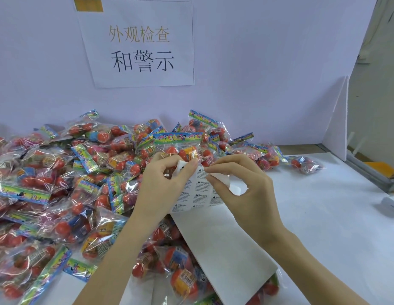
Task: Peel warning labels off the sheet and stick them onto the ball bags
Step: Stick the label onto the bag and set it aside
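- Head view, nearest edge: two bare forearms entering from the bottom, cut off by the frame below the elbows.
- Under and between the forearms: clear ball bags (180,269) packed with red balls and printed card inserts, partly covered by a white folded sheet (224,243) lying over them; bags at the bottom edge cropped.
- Mid-height, centre: left hand (163,183) curled round the left edge of the label sheet (198,194), thumb and forefinger pinching its curled top; how far the sheet runs behind the palm hidden.
- Beside it: right hand (238,190), thumb and forefinger closed in a narrow pinch at the sheet's top right, other fingers loosely bent; whether one label is lifted free there too small to tell.
- On the sheet: rows of white labels headed "WARNING" with a triangle mark; small print unreadable.
- Touching the left fingertips from behind: one ball bag (178,148) standing up with its striped header card on top, red and orange balls inside.
- Left and behind: a wide heap of bags (59,183) on the white table (323,216), running off the left edge; glare on the film blurring the contents.
- Far right: a white object (389,205) cut by the frame, unidentifiable; a stray bag (306,164) apart from the heap.
- Farthest: a paper sign (139,45) with Chinese characters on the pale wall.
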`<state>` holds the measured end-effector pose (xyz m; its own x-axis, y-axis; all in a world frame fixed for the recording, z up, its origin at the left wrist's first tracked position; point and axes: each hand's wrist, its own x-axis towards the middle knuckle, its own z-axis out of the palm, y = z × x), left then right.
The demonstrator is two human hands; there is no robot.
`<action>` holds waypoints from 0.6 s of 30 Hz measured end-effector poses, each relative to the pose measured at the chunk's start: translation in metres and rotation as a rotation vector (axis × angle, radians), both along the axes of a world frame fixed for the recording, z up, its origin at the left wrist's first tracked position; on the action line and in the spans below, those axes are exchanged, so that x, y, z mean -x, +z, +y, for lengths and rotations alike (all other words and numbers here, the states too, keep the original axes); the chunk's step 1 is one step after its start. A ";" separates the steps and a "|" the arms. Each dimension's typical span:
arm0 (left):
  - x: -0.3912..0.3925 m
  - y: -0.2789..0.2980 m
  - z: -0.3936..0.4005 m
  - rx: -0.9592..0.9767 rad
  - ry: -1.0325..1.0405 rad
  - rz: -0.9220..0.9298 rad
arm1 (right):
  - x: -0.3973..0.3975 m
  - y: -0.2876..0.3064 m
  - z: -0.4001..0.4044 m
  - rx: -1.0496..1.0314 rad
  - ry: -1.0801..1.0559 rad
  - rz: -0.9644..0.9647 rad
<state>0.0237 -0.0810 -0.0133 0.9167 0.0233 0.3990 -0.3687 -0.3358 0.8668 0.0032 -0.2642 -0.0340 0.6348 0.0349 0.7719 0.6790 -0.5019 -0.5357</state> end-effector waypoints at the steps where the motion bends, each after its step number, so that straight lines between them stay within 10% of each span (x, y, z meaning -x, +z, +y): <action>1: 0.000 0.000 -0.001 -0.002 0.000 -0.002 | 0.000 0.000 0.001 -0.025 0.005 0.028; 10: 0.004 0.005 -0.003 0.017 0.003 -0.004 | 0.009 0.011 0.004 -0.155 0.125 -0.015; 18: 0.005 0.016 0.014 0.276 -0.047 -0.180 | 0.003 0.023 -0.012 -0.665 0.349 0.364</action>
<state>0.0184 -0.0672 0.0023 0.8348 0.1121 0.5390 -0.5336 -0.0763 0.8423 0.0006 -0.2765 -0.0109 0.8859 -0.1141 0.4496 0.4638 0.2038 -0.8622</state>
